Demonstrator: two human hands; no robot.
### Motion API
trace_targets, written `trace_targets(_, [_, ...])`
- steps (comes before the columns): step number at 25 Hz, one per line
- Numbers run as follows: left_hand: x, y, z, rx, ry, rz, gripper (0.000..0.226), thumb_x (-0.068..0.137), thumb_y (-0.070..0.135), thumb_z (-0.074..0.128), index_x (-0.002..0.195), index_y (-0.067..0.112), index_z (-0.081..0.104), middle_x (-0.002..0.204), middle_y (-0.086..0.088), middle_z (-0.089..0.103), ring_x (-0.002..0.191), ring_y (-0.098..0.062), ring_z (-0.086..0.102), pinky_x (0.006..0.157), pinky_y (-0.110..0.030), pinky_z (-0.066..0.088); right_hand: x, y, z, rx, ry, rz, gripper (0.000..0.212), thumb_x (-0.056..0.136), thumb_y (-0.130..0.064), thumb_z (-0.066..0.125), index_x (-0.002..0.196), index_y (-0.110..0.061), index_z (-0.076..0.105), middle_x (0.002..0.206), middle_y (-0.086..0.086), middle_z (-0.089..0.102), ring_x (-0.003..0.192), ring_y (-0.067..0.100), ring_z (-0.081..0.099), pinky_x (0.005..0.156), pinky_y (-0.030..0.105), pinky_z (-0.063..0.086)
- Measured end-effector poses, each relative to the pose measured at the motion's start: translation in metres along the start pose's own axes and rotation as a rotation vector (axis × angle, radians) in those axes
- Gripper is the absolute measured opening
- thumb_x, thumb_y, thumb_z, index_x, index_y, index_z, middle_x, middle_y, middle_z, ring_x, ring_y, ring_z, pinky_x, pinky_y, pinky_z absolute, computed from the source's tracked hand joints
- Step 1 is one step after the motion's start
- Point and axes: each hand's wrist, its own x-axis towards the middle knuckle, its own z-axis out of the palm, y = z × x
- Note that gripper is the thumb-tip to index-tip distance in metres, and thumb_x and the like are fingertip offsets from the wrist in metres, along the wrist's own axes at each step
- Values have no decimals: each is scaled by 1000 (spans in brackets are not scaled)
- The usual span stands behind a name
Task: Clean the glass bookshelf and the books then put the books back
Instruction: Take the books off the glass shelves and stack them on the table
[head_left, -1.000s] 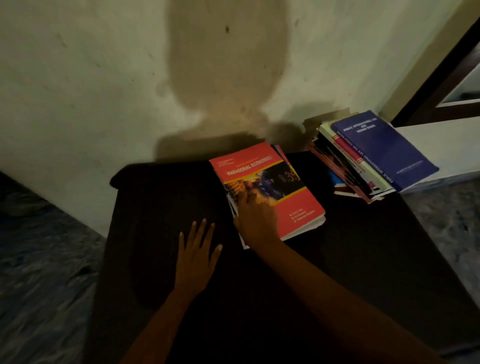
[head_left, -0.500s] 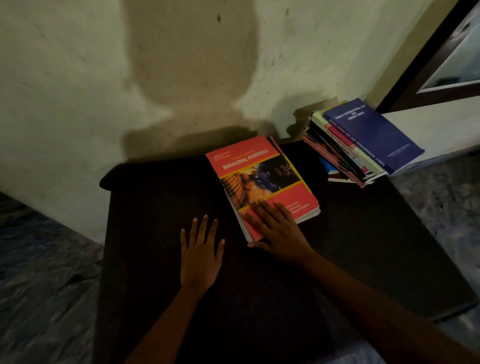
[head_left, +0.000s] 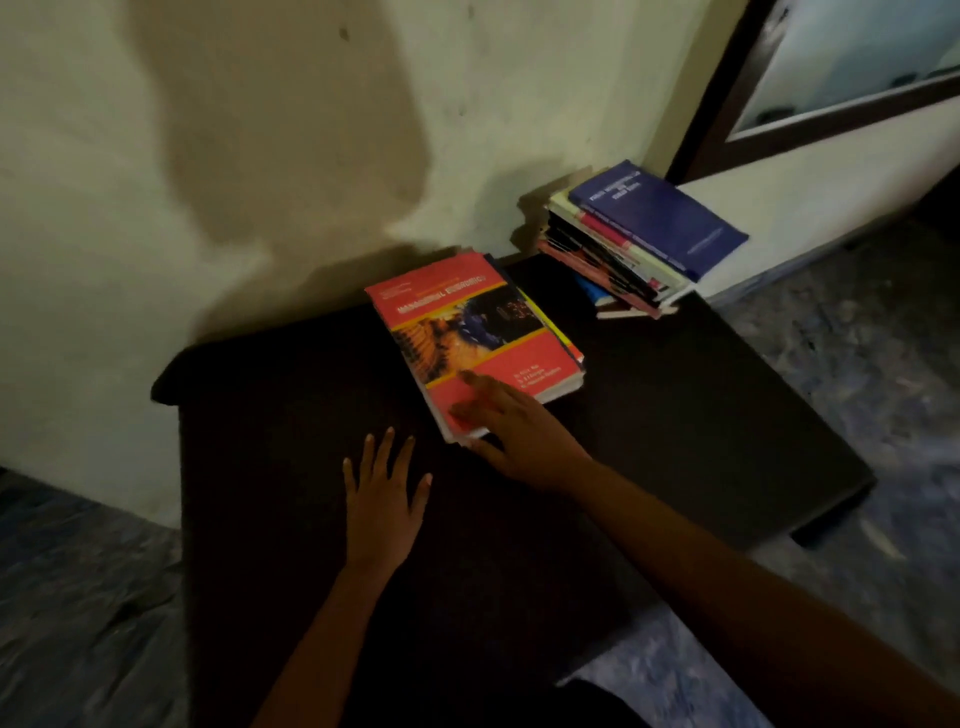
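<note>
Books sit in two lots in front of you; nearest is the red Managerial Economics textbook, lying flat and face up on the dark table, turned slightly askew to the table's edges; it rests on at least one more book, of which only a yellow and dark edge shows along its right side. Your right hand lies on the near corner of the red cover, fingers straight and close together, flat on it rather than curled round anything; your thumb sits off the cover, by the book's near edge. Your left hand lies palm down on the table just left of that corner, fingers straight and spread, holding nothing and not touching the book. At the table's far right corner is the second stack of books, untidy, its edges fanned out, with a blue book on top, tilted and overhanging to the right; this stack is well apart from the red textbook. Behind the table runs a pale plaster wall carrying a broad shadow; to the right a white ledge lies under a dark wooden frame with frosted glass; mottled blue-grey floor shows on both sides of the table.
</note>
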Motion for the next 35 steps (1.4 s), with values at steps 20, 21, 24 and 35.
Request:
trace_targets(20, [-46, 592, 170, -408, -815, 699, 31, 94, 16, 54, 124, 9, 57, 117, -5, 61, 111, -18, 56, 77, -15, 39, -649, 264, 39, 768, 404, 1591, 24, 96, -17, 50, 115, -11, 62, 103, 3, 62, 83, 10, 53, 66, 18, 39])
trace_targets(21, [-51, 615, 184, -407, -856, 664, 32, 95, 17, 52, 126, 11, 56, 116, -3, 59, 111, -17, 55, 79, -18, 43, -677, 269, 51, 776, 405, 1676, 26, 97, -17, 49, 117, -9, 62, 101, 3, 61, 80, 10, 53, 65, 18, 39])
trace_targets(24, [-58, 663, 244, -418, -959, 565, 33, 95, 13, 50, 128, 6, 53, 123, -8, 58, 116, -21, 53, 90, -26, 43, -732, 300, 67, 835, 320, 1834, 31, 98, -22, 46, 123, -10, 59, 107, 2, 60, 90, 11, 51, 68, 18, 40])
trace_targets(35, [60, 803, 425, -211, -959, 41, 34, 96, 9, 48, 124, -9, 52, 126, -25, 54, 120, -36, 50, 98, -35, 38, -729, 643, -121, 767, 131, 1339, 33, 97, -22, 48, 128, -14, 55, 128, 3, 57, 116, 18, 54, 80, 16, 35])
